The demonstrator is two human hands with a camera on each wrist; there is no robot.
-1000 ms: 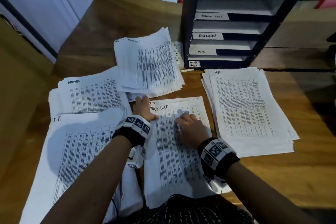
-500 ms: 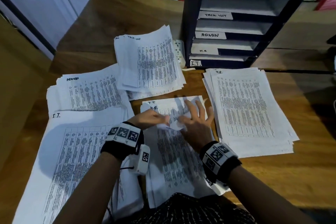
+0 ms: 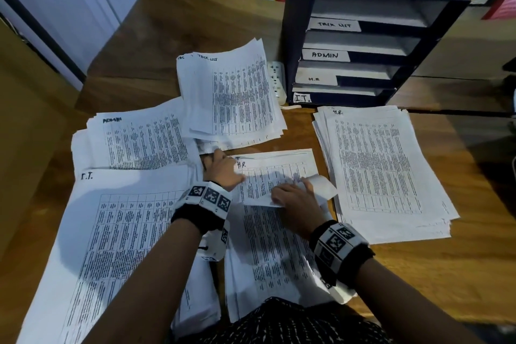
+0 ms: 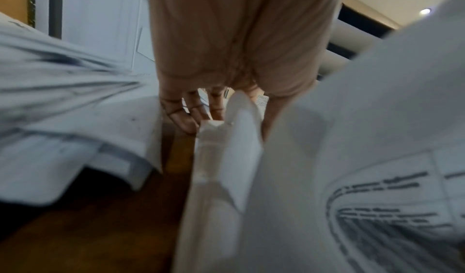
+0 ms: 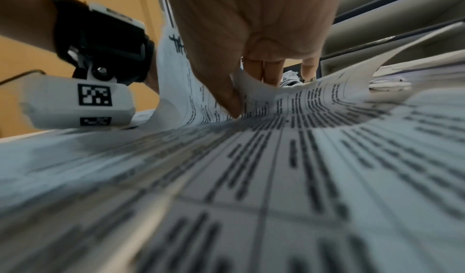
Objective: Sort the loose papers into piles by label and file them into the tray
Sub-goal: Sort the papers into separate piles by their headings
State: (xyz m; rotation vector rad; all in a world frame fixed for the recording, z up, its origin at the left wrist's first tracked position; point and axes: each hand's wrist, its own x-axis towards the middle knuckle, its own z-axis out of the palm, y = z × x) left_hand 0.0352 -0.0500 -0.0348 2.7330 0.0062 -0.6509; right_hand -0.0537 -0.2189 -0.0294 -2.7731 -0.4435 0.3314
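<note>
The unsorted centre pile (image 3: 268, 248) lies on the desk in front of me, and its top sheet (image 3: 268, 176) is marked H.R. My right hand (image 3: 296, 195) pinches that sheet (image 5: 314, 102) between thumb and fingers, so it bunches up and a blank corner curls over. My left hand (image 3: 222, 169) rests on the pile's far left corner with its fingers (image 4: 188, 118) straight and tips down by the paper's edge. Sorted piles lie around it: I.T. (image 3: 111, 232), ADMIN (image 3: 139, 142), TASK LIST (image 3: 234, 98) and H.R. (image 3: 377, 165). The dark filing tray (image 3: 296, 36) stands behind with labelled slots.
A white power strip (image 3: 276, 78) lies between the TASK LIST pile and the tray. Bare wooden desk (image 3: 446, 274) shows at the right front. A white door (image 3: 69, 8) and shelves with coloured boxes stand beyond the desk.
A sheet marked TASK LIST topped the centre pile a second ago; a sheet marked H.R. shows now. My right hand has closed on it and bunched it. My left hand moved back to the pile's far corner.
</note>
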